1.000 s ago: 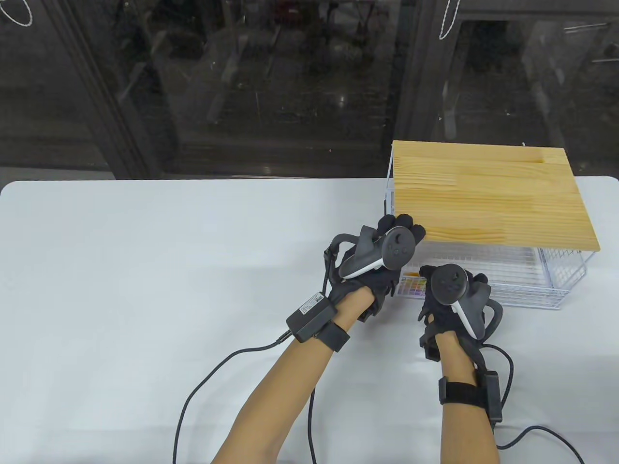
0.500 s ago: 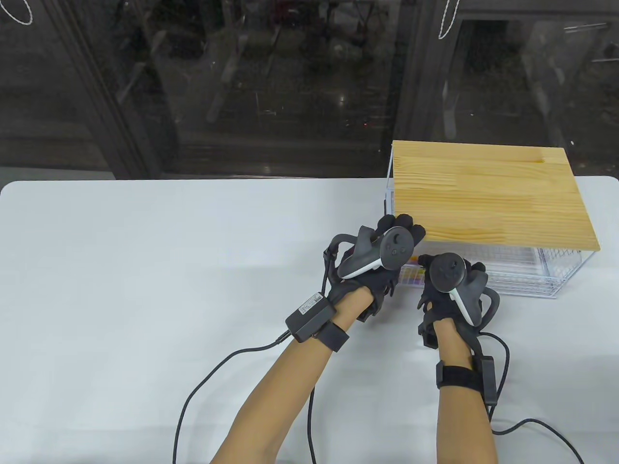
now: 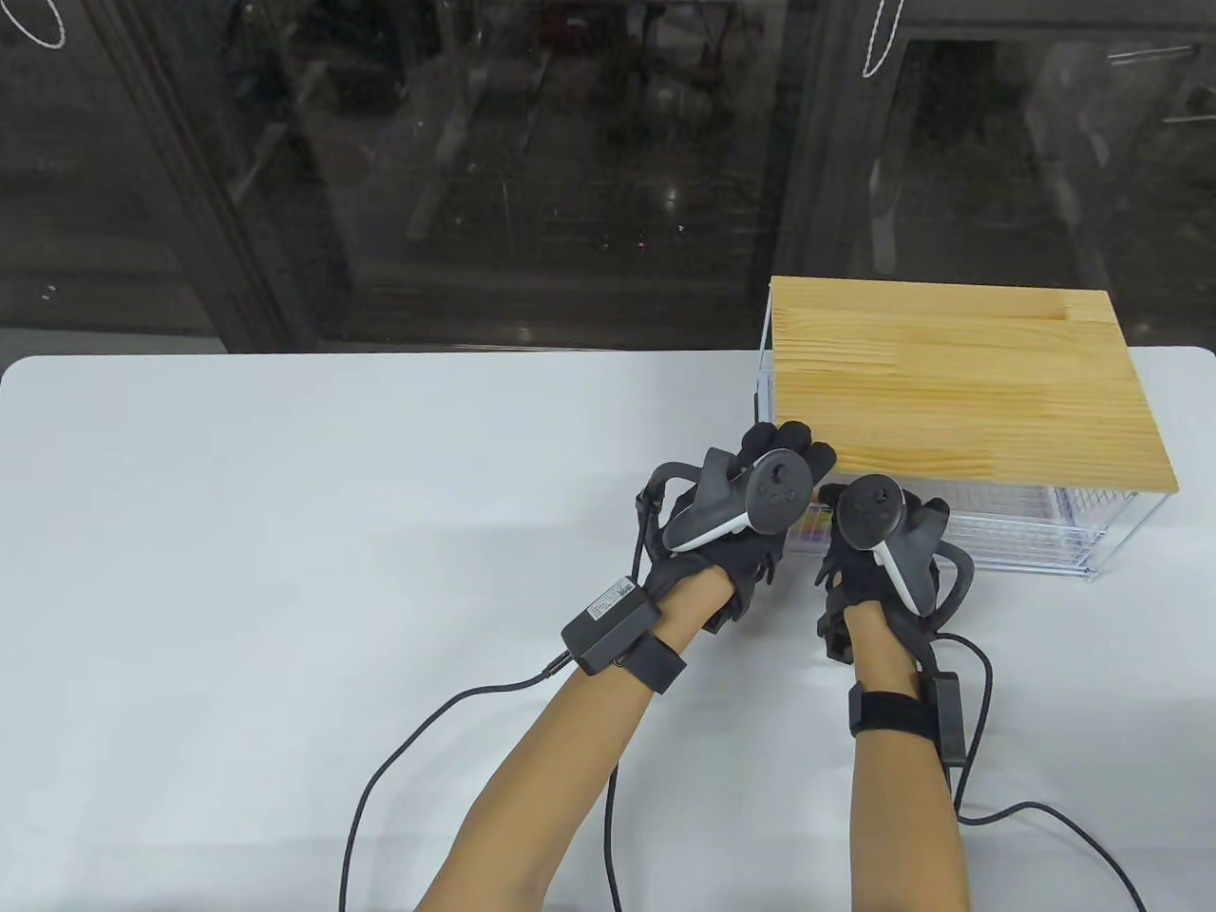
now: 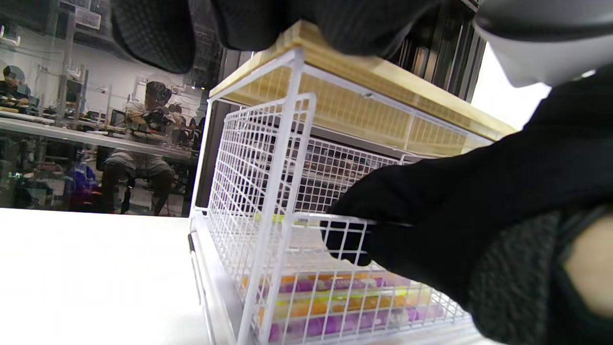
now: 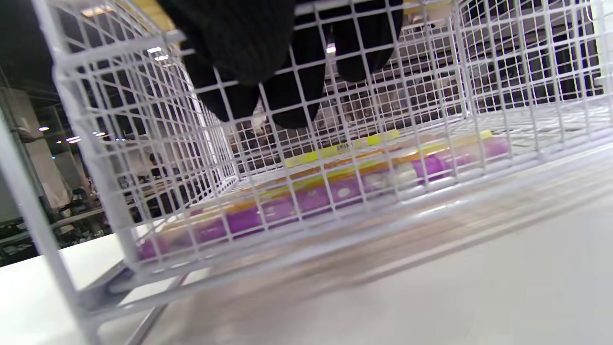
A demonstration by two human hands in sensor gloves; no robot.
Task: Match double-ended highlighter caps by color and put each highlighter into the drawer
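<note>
Right hand (image 3: 879, 556) hooks its fingers (image 5: 292, 96) over the white wire drawer's (image 3: 1035, 546) front rim; left hand (image 3: 750, 503) presses the wooden top (image 3: 959, 380) with straight fingers. Capped highlighters (image 5: 335, 187) lie inside the drawer.

White-coated wire drawer (image 3: 1035, 546) under a matt wooden top (image 3: 959, 380); glossy plastic highlighters (image 5: 306, 196).

Left hand (image 3: 750, 503) lies flat; right hand (image 3: 879, 551) curls its fingers.
</note>
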